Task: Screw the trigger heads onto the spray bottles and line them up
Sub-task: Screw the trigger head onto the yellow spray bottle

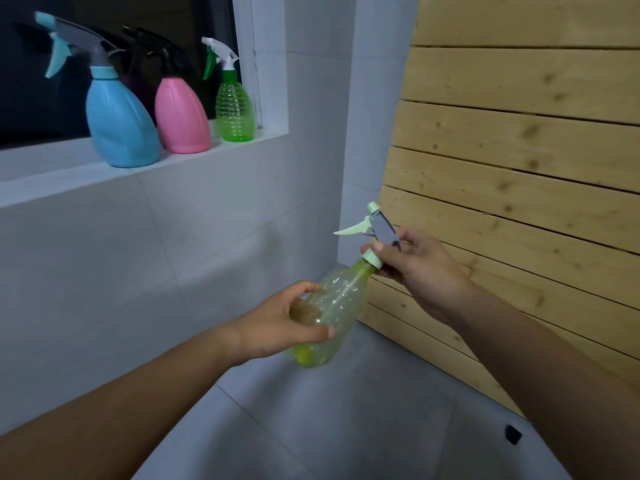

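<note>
Three spray bottles stand in a row on the white window sill [69, 174] at upper left, each with its trigger head on: a blue bottle [119, 129] with a grey and pale blue head, a pink bottle [181, 117] just beside it with a black head, and a smaller clear green bottle [234, 112] with a white and green head nearest the window frame. Dark glass lies behind them, and grey tiled wall [173, 254] runs below the sill. Lower down, in the air well apart from the sill, the left hand [277, 323] is wrapped around the body of a clear yellowish bottle [332, 313], which tilts with its neck up and to the right. The right hand [415, 271] pinches the pale green collar of the trigger head [375, 233] sitting on that neck, its grey top and green lever pointing up-left. Whether the collar is fully tight cannot be told. Behind the right hand a wall of pale wooden slats [519, 133] fills the right side. A small black object [512, 434] lies on the grey tiled floor [346, 427] at lower right.
</note>
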### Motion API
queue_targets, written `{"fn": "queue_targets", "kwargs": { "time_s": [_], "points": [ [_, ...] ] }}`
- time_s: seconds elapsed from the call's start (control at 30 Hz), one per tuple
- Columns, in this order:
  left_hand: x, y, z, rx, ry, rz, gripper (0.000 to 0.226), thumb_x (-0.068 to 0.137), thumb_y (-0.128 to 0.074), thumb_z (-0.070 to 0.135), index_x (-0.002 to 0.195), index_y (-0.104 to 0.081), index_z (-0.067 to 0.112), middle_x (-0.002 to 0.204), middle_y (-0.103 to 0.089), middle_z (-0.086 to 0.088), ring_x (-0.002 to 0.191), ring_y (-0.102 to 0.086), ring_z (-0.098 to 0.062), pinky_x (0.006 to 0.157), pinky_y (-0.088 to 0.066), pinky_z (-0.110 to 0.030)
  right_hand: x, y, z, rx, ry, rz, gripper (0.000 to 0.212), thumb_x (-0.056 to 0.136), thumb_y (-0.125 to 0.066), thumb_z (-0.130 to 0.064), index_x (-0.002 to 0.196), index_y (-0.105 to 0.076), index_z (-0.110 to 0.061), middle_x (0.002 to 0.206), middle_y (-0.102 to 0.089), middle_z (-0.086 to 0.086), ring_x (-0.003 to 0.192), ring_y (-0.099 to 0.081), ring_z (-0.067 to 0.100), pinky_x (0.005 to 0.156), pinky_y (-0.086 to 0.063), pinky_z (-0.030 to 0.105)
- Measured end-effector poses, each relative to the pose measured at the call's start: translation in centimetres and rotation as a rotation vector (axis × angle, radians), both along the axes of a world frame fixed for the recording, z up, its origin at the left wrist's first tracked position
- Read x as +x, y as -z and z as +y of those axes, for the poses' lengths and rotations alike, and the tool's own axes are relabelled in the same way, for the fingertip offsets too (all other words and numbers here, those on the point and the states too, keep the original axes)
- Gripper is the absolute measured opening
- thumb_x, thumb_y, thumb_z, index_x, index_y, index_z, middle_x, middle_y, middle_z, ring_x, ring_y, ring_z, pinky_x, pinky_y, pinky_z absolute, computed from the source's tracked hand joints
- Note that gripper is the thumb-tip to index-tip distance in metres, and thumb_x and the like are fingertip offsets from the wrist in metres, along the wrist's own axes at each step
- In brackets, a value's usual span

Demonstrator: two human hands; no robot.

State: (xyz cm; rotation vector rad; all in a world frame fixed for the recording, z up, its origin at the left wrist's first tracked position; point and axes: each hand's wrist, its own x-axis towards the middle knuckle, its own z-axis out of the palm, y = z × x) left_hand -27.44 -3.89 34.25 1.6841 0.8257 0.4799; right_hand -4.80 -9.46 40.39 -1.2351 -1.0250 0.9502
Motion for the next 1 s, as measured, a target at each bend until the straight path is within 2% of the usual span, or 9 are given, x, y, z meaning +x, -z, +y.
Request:
{"fn": "queue_targets", "kwargs": {
  "time_s": [0.13, 0.23, 0.4, 0.53, 0.67, 0.77, 0.83, 0.93, 1.0],
  "points": [
    [-0.4, -0.3, -0.3, -0.005, 0.001, -0.008, 0.063, 0.065, -0.087, 0.039, 0.123, -0.064, 0.026, 0.102, -0.076, -0.001, 0.089, -0.069, -0.012, 0.087, -0.057, -0.031, -0.5, 0.1, 0.0, 0.000, -0.061, -0.132, 0.022, 0.096, -0.058, -0.009, 0.115, -0.056, 0.000, 0.107, -0.074, 0.019, 0.092, -0.071, 0.020, 0.077, -0.059, 0.025],
    [-0.6, -0.5, -0.4, 0.025, -0.008, -0.006, 0.052, 0.073, -0.085, 0.033, 0.121, -0.065, 0.024, 0.097, -0.073, 0.001, 0.088, -0.067, -0.010, 0.082, -0.056, -0.026, -0.6, 0.4, 0.0, -0.014, -0.099, -0.185, 0.023, 0.097, -0.056, -0.013, 0.119, -0.056, -0.005, 0.109, -0.073, 0.017, 0.096, -0.070, 0.022, 0.084, -0.059, 0.032],
    [-0.6, -1.1, -0.6, -0.001, -0.012, -0.009, 0.058, 0.066, -0.082, 0.045, 0.119, -0.066, 0.028, 0.099, -0.076, 0.005, 0.088, -0.071, -0.010, 0.082, -0.058, -0.028, -0.5, 0.3, 0.0, 0.003, -0.167, -0.158, 0.033, 0.092, -0.063, -0.008, 0.124, -0.054, -0.006, 0.116, -0.067, 0.023, 0.098, -0.068, 0.022, 0.085, -0.057, 0.032],
    [-0.5, -1.3, -1.0, -0.044, 0.001, -0.027, 0.046, 0.076, -0.080, 0.032, 0.119, -0.067, 0.025, 0.094, -0.077, 0.010, 0.086, -0.072, -0.008, 0.078, -0.057, -0.025, -0.4, 0.2, 0.0, -0.005, -0.176, -0.166, 0.036, 0.091, -0.063, -0.003, 0.125, -0.053, -0.003, 0.115, -0.065, 0.028, 0.096, -0.067, 0.022, 0.086, -0.058, 0.032],
    [-0.6, -1.3, -0.9, -0.043, 0.013, -0.024, 0.042, 0.080, -0.080, 0.026, 0.120, -0.067, 0.026, 0.103, -0.078, 0.006, 0.093, -0.073, -0.008, 0.081, -0.057, -0.023, -1.2, 0.9, 0.1, -0.016, -0.059, -0.239, 0.035, 0.088, -0.071, -0.020, 0.117, -0.057, -0.006, 0.112, -0.067, 0.022, 0.094, -0.069, 0.027, 0.087, -0.059, 0.046],
    [-0.7, -1.3, -0.7, -0.028, 0.015, -0.026, 0.048, 0.075, -0.082, 0.032, 0.121, -0.067, 0.027, 0.112, -0.078, -0.002, 0.096, -0.073, -0.010, 0.086, -0.058, -0.026, -1.5, 0.9, 0.3, -0.034, -0.019, -0.226, 0.030, 0.090, -0.066, -0.030, 0.115, -0.061, -0.014, 0.107, -0.064, 0.019, 0.089, -0.065, 0.020, 0.081, -0.061, 0.041],
    [-0.6, -1.3, -0.6, -0.008, 0.004, -0.029, 0.049, 0.074, -0.082, 0.033, 0.121, -0.067, 0.027, 0.113, -0.077, -0.006, 0.094, -0.072, -0.009, 0.085, -0.059, -0.025, -1.5, 0.7, 0.4, -0.041, -0.056, -0.167, 0.024, 0.092, -0.063, -0.023, 0.116, -0.061, -0.018, 0.107, -0.061, 0.012, 0.093, -0.063, 0.018, 0.078, -0.059, 0.035],
    [-0.7, -1.2, -0.6, 0.017, -0.006, -0.031, 0.047, 0.075, -0.082, 0.029, 0.120, -0.067, 0.025, 0.108, -0.076, -0.007, 0.091, -0.070, -0.009, 0.084, -0.058, -0.024, -1.4, 0.5, 0.5, -0.028, -0.094, -0.143, 0.023, 0.091, -0.062, -0.007, 0.110, -0.061, -0.019, 0.108, -0.064, 0.007, 0.095, -0.064, 0.018, 0.084, -0.056, 0.038],
    [-0.7, -1.1, -0.6, 0.023, -0.001, -0.029, 0.047, 0.074, -0.083, 0.029, 0.119, -0.067, 0.026, 0.106, -0.077, -0.004, 0.092, -0.070, -0.009, 0.086, -0.058, -0.025, -1.3, 0.8, 0.6, -0.024, -0.107, -0.159, 0.020, 0.091, -0.063, -0.009, 0.108, -0.062, -0.019, 0.103, -0.065, 0.005, 0.092, -0.064, 0.017, 0.088, -0.055, 0.039]
  ]
}}
